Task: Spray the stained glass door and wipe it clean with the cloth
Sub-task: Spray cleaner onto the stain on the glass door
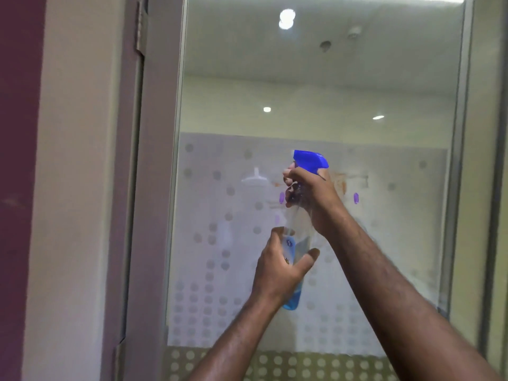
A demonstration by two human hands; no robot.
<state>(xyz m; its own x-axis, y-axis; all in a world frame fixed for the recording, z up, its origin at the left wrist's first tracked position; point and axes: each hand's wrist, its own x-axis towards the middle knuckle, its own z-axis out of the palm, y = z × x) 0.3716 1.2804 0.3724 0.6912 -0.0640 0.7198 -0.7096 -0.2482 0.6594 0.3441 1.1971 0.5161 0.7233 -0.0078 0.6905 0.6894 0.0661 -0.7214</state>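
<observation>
We face a maroon wall (16, 188) beside a cream door jamb (77, 188), a metal hinge (140, 31) above, with ceiling lights (286, 19) glowing overhead.

Single head cam, wide-angle, faces fwd and slightly up, close on glass door (316, 105); frame (154, 188) at left.
</observation>
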